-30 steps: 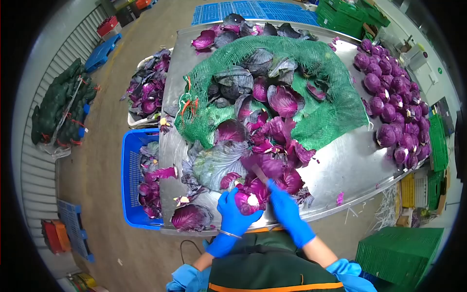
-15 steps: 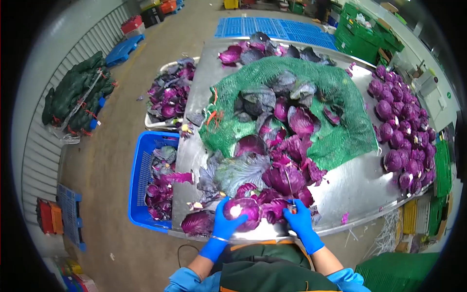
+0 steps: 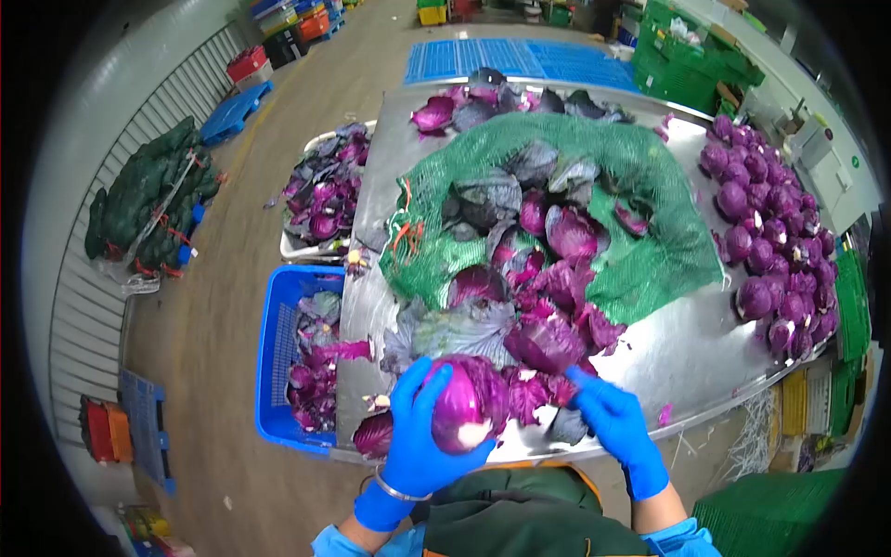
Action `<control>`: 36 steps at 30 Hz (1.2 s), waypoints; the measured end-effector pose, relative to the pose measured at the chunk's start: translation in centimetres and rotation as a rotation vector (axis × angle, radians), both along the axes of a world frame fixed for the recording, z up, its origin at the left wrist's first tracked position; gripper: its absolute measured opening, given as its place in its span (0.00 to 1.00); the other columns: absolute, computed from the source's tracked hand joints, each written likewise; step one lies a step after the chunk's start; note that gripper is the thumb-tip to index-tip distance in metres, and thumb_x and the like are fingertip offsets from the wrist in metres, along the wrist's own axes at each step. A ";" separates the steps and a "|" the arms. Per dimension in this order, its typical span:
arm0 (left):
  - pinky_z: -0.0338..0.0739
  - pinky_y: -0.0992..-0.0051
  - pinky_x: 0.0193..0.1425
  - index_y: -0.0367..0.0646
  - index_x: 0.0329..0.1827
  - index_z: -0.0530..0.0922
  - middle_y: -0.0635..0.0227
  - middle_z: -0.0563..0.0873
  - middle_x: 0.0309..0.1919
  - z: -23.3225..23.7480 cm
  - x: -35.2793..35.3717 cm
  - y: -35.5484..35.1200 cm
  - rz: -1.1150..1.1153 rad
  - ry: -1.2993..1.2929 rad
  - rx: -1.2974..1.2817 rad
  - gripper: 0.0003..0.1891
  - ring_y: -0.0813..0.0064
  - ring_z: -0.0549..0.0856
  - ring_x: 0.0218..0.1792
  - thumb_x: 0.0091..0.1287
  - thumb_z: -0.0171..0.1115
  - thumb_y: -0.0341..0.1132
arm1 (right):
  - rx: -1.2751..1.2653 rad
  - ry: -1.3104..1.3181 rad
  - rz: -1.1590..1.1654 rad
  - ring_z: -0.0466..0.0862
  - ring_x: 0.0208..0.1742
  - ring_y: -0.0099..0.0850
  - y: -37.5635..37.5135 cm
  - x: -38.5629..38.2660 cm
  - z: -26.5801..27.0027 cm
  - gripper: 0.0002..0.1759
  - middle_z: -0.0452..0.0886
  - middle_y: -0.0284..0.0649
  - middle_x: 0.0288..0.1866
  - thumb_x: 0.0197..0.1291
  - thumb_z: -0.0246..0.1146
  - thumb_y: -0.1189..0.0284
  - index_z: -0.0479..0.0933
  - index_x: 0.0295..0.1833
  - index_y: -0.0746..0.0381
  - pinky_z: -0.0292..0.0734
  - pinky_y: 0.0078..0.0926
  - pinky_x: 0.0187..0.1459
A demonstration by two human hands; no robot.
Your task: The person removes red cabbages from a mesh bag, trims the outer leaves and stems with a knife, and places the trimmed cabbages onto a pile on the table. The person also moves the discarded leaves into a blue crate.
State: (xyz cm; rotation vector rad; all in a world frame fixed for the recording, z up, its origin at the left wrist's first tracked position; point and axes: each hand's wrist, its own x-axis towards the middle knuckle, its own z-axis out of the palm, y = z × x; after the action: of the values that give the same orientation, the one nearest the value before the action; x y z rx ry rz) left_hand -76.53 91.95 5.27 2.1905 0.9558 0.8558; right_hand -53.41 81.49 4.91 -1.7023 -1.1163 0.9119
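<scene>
- Head view: the left hand has its fingers spread wide around the side of a purple cabbage, pale stem end facing the person; a sound grip cups the head firmly without crushing leaves, thumb clear of that end.
- The right hand is apart from the cabbage, fingers curled; whether they hold anything, I cannot tell. Approaching slowly, away from the left fingers, seems wisest.
- The cabbage is at the tabletop's near edge, so steady support matters.
- Loose leaves crowd just beyond; elbow room would help.
- Farther off lies a green mesh bag.
</scene>
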 end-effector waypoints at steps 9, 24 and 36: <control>0.59 0.57 0.68 0.41 0.65 0.62 0.49 0.62 0.63 0.4 0.1 -0.4 -0.022 0.017 -0.054 0.48 0.50 0.63 0.65 0.38 0.78 0.40 | -0.102 0.496 -0.462 0.79 0.45 0.27 1.2 1.4 -1.3 0.25 0.78 0.43 0.47 0.61 0.60 0.69 0.68 0.64 0.62 0.75 0.25 0.47; 0.61 0.57 0.67 0.43 0.64 0.64 0.49 0.62 0.62 -0.1 0.7 -0.6 -0.052 0.066 -0.112 0.47 0.51 0.64 0.64 0.37 0.79 0.41 | -0.132 0.424 -0.459 0.74 0.32 0.17 1.2 2.5 -5.3 0.23 0.73 0.24 0.29 0.64 0.58 0.68 0.69 0.64 0.57 0.73 0.20 0.35; 0.59 0.60 0.68 0.39 0.65 0.61 0.49 0.63 0.62 0.3 1.2 0.4 0.038 0.071 -0.134 0.47 0.53 0.63 0.65 0.40 0.76 0.39 | 0.053 -0.515 0.341 0.75 0.24 0.30 -0.9 0.3 -0.5 0.21 0.73 0.36 0.23 0.55 0.63 0.69 0.77 0.56 0.45 0.73 0.29 0.28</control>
State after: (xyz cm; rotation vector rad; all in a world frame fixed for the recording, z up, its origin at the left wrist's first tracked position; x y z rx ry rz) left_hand -75.36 92.32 5.59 2.1064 1.0608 0.7140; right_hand -53.06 80.54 4.38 -1.7832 -1.7974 0.6443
